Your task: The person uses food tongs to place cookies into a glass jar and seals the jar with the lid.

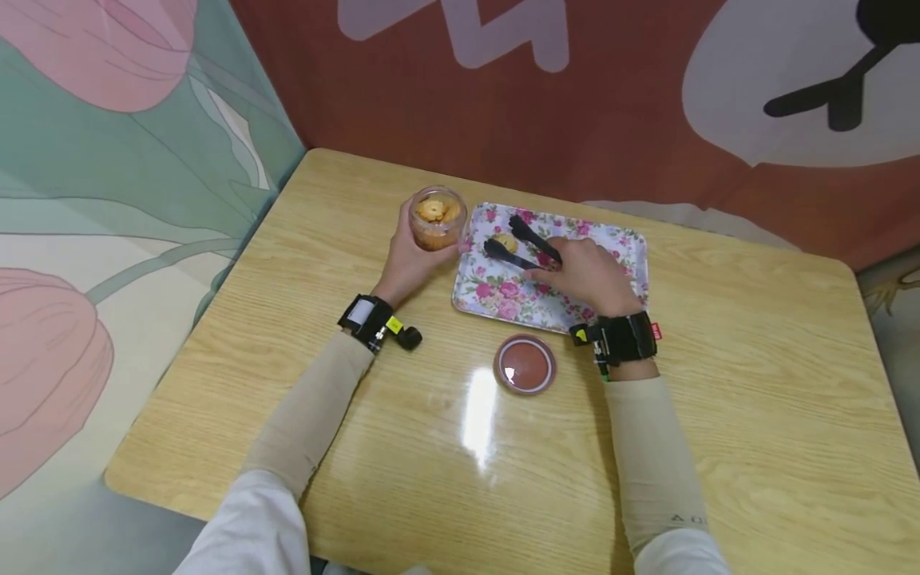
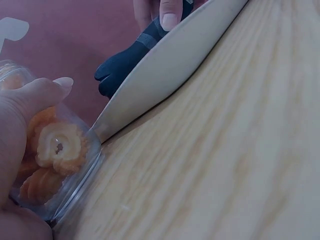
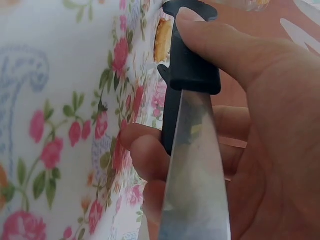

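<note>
My left hand (image 1: 414,259) grips a clear jar (image 1: 437,231) of ring-shaped cookies, its thumb across the side in the left wrist view. The jar stands upright on the table beside a floral tray (image 1: 481,307). Over that tray, my right hand (image 1: 591,274) holds metal tongs (image 3: 197,165) with black tips (image 1: 528,231), thumb on one arm and fingers round the other. Spread apart, the tips lie on either side of a single cookie (image 1: 506,242) on the tray. Several cookies (image 2: 60,142) show through the jar wall.
A round reddish lid (image 1: 525,364) lies on the wooden table (image 1: 402,447) in front of the tray. Behind the table rises a red-brown wall (image 1: 618,120) with painted shapes, and a flower mural (image 1: 129,176) covers the left wall. Each wrist wears a black strap.
</note>
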A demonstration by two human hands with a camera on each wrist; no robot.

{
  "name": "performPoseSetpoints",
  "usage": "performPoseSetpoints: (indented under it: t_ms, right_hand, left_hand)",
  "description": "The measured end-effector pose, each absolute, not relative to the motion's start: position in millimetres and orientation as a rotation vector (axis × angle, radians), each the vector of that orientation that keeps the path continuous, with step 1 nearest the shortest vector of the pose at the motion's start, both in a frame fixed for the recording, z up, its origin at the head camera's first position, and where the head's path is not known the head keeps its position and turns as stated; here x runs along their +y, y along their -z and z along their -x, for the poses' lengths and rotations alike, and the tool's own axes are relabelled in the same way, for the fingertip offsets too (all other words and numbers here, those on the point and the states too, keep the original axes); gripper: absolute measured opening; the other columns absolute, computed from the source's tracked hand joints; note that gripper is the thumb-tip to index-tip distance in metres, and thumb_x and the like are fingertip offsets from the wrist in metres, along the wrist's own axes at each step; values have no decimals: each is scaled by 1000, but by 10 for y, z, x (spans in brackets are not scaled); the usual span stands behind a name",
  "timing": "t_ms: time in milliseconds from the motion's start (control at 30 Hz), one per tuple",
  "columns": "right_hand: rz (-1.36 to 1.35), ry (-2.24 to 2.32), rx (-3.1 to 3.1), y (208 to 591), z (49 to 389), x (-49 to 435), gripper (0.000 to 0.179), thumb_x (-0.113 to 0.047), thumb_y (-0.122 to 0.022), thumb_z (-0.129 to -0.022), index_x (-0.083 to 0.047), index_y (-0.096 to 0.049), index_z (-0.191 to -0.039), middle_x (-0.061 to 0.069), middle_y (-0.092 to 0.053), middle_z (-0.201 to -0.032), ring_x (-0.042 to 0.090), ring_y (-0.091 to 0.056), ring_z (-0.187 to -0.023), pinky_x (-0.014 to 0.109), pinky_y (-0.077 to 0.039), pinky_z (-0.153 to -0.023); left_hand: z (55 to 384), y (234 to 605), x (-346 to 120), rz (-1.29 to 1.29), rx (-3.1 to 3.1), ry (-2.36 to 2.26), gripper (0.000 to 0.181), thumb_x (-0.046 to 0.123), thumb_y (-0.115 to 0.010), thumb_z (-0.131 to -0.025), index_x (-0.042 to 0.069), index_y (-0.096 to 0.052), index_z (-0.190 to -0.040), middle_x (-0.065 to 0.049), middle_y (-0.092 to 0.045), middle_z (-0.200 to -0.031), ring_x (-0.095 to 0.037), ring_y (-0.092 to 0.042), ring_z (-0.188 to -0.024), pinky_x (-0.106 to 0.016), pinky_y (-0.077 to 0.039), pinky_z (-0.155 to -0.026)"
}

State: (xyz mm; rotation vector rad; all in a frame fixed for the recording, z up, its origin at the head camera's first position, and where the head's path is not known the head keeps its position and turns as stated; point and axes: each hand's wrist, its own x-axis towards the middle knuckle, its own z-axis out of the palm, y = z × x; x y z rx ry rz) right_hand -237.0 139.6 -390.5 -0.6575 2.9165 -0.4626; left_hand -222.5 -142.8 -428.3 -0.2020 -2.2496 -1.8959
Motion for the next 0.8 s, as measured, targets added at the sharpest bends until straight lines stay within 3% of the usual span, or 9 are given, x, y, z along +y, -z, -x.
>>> performPoseSetpoints:
  t_ms: [200,433,800]
  right_hand:
    - [652,459,2922,3904,2352,1369,43,-57,-66,-78,-17,-58,-91,1,-59,-61,20,-51,-49,36,-39,-41]
    - [751,380,2954,3914,2356,1331,32,-45,-66,-85,-14,-59,-88,4,-55,-58,21,-49,-51,36,-37,-42]
    - [800,276,2992,3892,2367,1290,35,-46,-64,-86,-12,-61,-93,4,-55,-59,23,-49,-54,36,-37,-44]
  left_hand:
    - [2207,4276,-1444,195,-2251,1897,95,11,-84,-69,23,-25,-143,-8,-41,-139,-12,-38,-123,-39,-34,-105]
    - [2214,4306,-1472,210,-2237,1899,95,9,-83,-68,23,-26,-142,-8,-42,-138,-13,-39,-122,-39,-34,-105]
    - [2380,4612,-1546,191,-2238,1859,99,18,-86,-65,34,-24,-141,-2,-42,-137,-11,-38,-122,-40,-36,-103]
